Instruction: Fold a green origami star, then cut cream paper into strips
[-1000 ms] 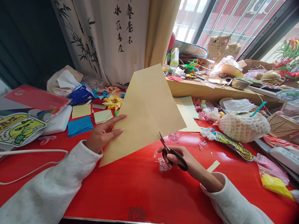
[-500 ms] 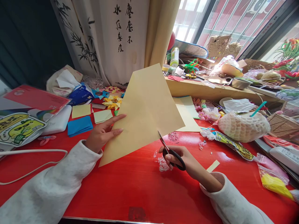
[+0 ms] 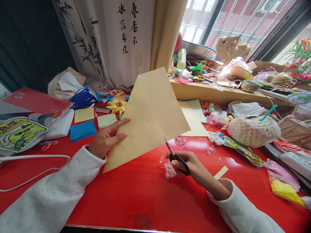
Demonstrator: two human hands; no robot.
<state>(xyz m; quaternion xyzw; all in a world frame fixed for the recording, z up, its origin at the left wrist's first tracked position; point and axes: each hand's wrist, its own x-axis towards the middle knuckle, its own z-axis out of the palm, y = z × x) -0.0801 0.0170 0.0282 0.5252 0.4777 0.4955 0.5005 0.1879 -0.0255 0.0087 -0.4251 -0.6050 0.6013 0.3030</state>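
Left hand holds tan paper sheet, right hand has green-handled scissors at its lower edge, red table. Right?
No: head view shows the scissors black-handled, not green. Left hand on the tan paper sheet, right hand, lower edge and red table all hold.

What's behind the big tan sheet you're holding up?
A paler sheet on the red table sticks out past the right edge of the tan sheet; the rest is covered. The left hand hides its thumb there too.

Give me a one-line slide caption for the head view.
Left hand holds a tan paper sheet while the right hand holds black-handled scissors at its lower edge.
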